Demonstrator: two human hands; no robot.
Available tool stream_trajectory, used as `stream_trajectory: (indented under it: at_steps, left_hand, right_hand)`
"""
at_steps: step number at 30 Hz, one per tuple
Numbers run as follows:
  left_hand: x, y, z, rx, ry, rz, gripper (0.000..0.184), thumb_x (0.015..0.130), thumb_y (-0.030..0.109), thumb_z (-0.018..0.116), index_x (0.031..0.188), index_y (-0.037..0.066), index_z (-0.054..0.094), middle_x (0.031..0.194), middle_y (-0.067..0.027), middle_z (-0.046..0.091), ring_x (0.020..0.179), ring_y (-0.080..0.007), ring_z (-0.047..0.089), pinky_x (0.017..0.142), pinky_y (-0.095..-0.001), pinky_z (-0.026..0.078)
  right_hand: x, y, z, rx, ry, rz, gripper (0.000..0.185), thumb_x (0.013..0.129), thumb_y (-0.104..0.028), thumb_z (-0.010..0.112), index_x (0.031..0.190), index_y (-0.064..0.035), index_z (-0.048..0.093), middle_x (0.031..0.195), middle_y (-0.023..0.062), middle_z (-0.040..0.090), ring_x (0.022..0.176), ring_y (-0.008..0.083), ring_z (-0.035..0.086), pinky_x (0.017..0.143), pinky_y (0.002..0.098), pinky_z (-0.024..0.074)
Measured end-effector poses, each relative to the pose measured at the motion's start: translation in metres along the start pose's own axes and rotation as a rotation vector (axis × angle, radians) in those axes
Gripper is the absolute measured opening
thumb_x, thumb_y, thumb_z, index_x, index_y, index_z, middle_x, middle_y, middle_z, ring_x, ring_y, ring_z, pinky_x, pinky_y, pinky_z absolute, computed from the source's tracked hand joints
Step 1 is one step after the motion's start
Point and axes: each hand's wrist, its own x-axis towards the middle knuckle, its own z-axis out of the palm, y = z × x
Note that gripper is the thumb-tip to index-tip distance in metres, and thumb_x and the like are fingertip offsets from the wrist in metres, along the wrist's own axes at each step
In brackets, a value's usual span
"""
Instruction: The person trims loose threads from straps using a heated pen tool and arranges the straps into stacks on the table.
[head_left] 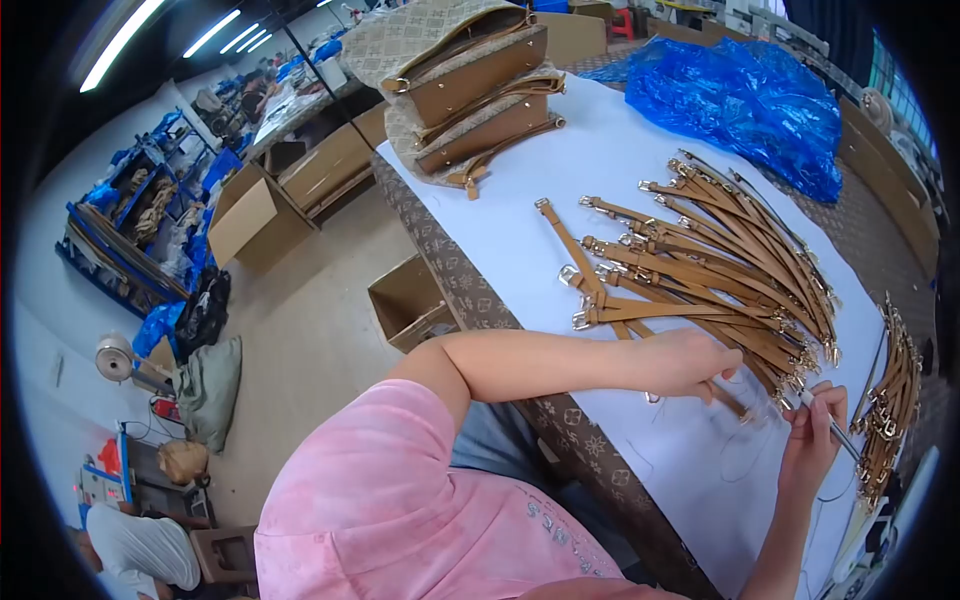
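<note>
My left hand (690,362) reaches across the table with its fingers closed on a brown strap (732,402); the strap's end sticks out below the fingers. My right hand (812,445) is closed around a slim pen-like tool (843,437), white near the tip and grey along the shaft. Its exact kind is too small to tell. That tip is close to the buckled ends of a fanned pile of brown buckle straps (720,270). Fine loose threads (740,440) lie on the white sheet near both hands.
Another bunch of buckle straps (895,400) lies at the right edge. Patterned brown bags (480,90) are stacked at the far end, beside blue plastic (740,105). Cardboard boxes (405,300) stand on the floor left of the table. A person in a white shirt (145,548) sits at lower left.
</note>
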Motion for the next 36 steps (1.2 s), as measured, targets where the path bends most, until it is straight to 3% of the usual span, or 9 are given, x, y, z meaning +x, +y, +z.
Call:
stream_trajectory:
  at_steps: [1, 5, 9, 12, 18, 22, 26, 30, 36]
  left_hand:
    - [-0.001, 0.000, -0.001, -0.149, -0.036, -0.021, 0.021, 0.073, 0.015, 0.076, 0.087, 0.006, 0.063, 0.076, -0.0053, 0.063, 0.075, -0.0293, 0.064, 0.063, -0.0393, 0.047]
    - [0.000, -0.006, 0.012, -0.233, -0.097, 0.133, 0.017, 0.073, 0.015, 0.077, 0.085, 0.007, 0.068, 0.078, -0.0059, 0.064, 0.073, -0.0279, 0.064, 0.063, -0.0381, 0.048]
    - [0.002, -0.018, 0.022, -0.287, -0.056, 0.203, 0.014, 0.074, 0.017, 0.078, 0.082, 0.007, 0.072, 0.078, -0.0074, 0.064, 0.071, -0.0249, 0.063, 0.062, -0.0362, 0.048]
    - [0.004, -0.019, 0.012, -0.323, -0.117, -0.021, 0.014, 0.072, 0.021, 0.077, 0.078, 0.009, 0.074, 0.077, -0.0087, 0.065, 0.071, -0.0236, 0.065, 0.064, -0.0360, 0.050]
    - [0.008, -0.005, -0.008, -0.487, -0.244, -0.288, 0.009, 0.083, 0.008, 0.069, 0.083, -0.002, 0.068, 0.072, -0.0075, 0.059, 0.064, -0.0147, 0.064, 0.055, -0.0294, 0.050]
    - [0.009, -0.008, -0.014, -0.492, -0.360, -0.299, 0.007, 0.082, 0.006, 0.068, 0.085, -0.001, 0.067, 0.073, -0.0073, 0.058, 0.065, -0.0175, 0.063, 0.059, -0.0311, 0.050]
    - [0.006, 0.001, -0.014, -0.141, -0.243, -0.075, 0.008, 0.081, 0.004, 0.066, 0.089, 0.002, 0.066, 0.076, -0.0086, 0.059, 0.068, -0.0208, 0.061, 0.063, -0.0331, 0.049]
    - [0.001, -0.007, -0.008, -0.072, -0.156, 0.020, 0.015, 0.080, 0.003, 0.068, 0.095, 0.004, 0.065, 0.077, -0.0057, 0.057, 0.066, -0.0190, 0.057, 0.061, -0.0313, 0.046]
    - [0.001, -0.010, -0.014, -0.105, -0.210, -0.016, 0.012, 0.081, 0.006, 0.070, 0.089, 0.003, 0.063, 0.075, -0.0058, 0.057, 0.065, -0.0179, 0.056, 0.059, -0.0320, 0.045]
  right_hand:
    - [0.000, -0.002, 0.002, -0.008, 0.002, -0.004, 0.010, 0.097, -0.007, 0.049, 0.088, -0.0057, 0.045, 0.092, 0.0012, 0.043, 0.069, 0.0035, 0.044, 0.069, 0.0229, 0.0523]
    - [-0.002, -0.006, 0.013, 0.014, 0.083, 0.023, 0.011, 0.093, -0.004, 0.052, 0.086, -0.0047, 0.044, 0.086, 0.0024, 0.044, 0.064, 0.0059, 0.045, 0.066, 0.0252, 0.0545]
    - [-0.011, 0.010, 0.014, -0.028, -0.039, 0.083, 0.004, 0.092, -0.003, 0.052, 0.090, -0.0035, 0.049, 0.089, 0.0027, 0.046, 0.076, 0.0097, 0.050, 0.070, 0.0266, 0.0539]
    - [-0.012, 0.023, 0.022, -0.172, -0.011, 0.209, 0.002, 0.089, -0.001, 0.055, 0.089, -0.0010, 0.053, 0.088, 0.0060, 0.052, 0.072, 0.0123, 0.055, 0.070, 0.0310, 0.0558]
    - [-0.011, 0.033, 0.021, -0.254, -0.143, 0.249, 0.010, 0.088, -0.004, 0.061, 0.084, -0.0030, 0.052, 0.079, 0.0048, 0.057, 0.068, 0.0098, 0.059, 0.067, 0.0269, 0.0538]
    - [-0.009, 0.033, 0.024, -0.284, -0.165, 0.344, 0.012, 0.088, -0.007, 0.064, 0.084, -0.0044, 0.053, 0.074, 0.0034, 0.060, 0.064, 0.0072, 0.058, 0.060, 0.0223, 0.0501]
    - [-0.009, 0.033, 0.024, -0.321, -0.183, 0.360, 0.014, 0.088, -0.011, 0.066, 0.084, -0.0054, 0.055, 0.071, 0.0021, 0.062, 0.062, 0.0050, 0.058, 0.053, 0.0190, 0.0452]
    - [-0.010, 0.036, 0.026, -0.372, -0.215, 0.320, 0.015, 0.088, -0.013, 0.067, 0.084, -0.0057, 0.055, 0.073, 0.0020, 0.064, 0.063, 0.0039, 0.058, 0.051, 0.0179, 0.0423]
    - [-0.011, 0.040, 0.025, -0.403, -0.228, 0.284, 0.015, 0.089, -0.014, 0.067, 0.085, -0.0060, 0.056, 0.074, 0.0016, 0.064, 0.063, 0.0033, 0.057, 0.051, 0.0174, 0.0412]
